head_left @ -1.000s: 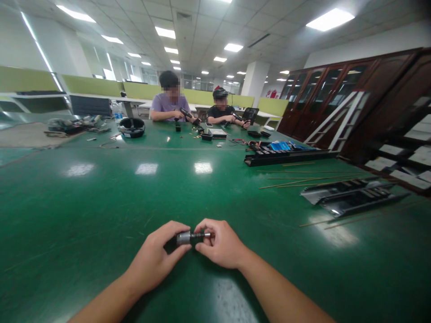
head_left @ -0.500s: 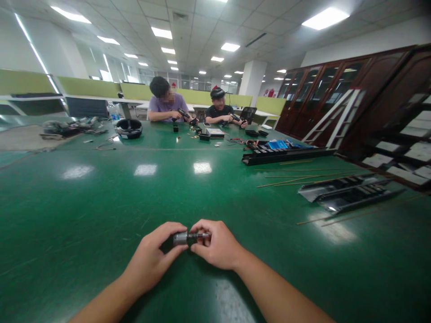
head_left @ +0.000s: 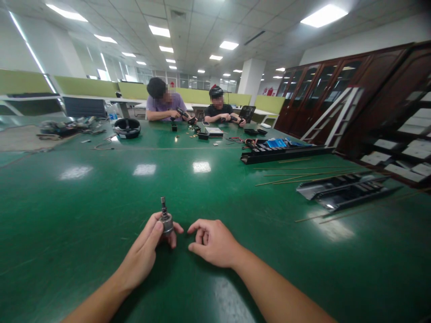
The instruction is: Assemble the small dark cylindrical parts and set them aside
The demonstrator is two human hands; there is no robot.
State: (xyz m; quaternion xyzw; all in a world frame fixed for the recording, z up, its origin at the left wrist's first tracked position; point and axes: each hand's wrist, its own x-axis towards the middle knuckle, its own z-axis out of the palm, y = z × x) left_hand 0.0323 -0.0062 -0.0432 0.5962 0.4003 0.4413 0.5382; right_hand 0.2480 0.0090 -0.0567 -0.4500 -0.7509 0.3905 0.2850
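Note:
My left hand (head_left: pixel 144 251) grips a small silver metal cylinder with a thin dark shaft (head_left: pixel 165 219), holding it upright with the shaft pointing up, just above the green table (head_left: pixel 101 202). Thumb and fingers wrap round the cylinder's body. My right hand (head_left: pixel 212 242) rests on the table a little to the right of the part, apart from it, with its fingers loosely curled and nothing visible in them.
Two other people sit at the table's far end with handheld tools and small parts (head_left: pixel 205 132). A black ring-shaped object (head_left: pixel 127 127) lies far left. Black trays (head_left: pixel 343 192) and thin wooden sticks (head_left: pixel 296 178) lie to the right. Dark wooden cabinets (head_left: pixel 336 98) line the right wall.
Both hands held the part horizontally between them. My right hand has let go and drawn back; my left hand has turned the part upright.

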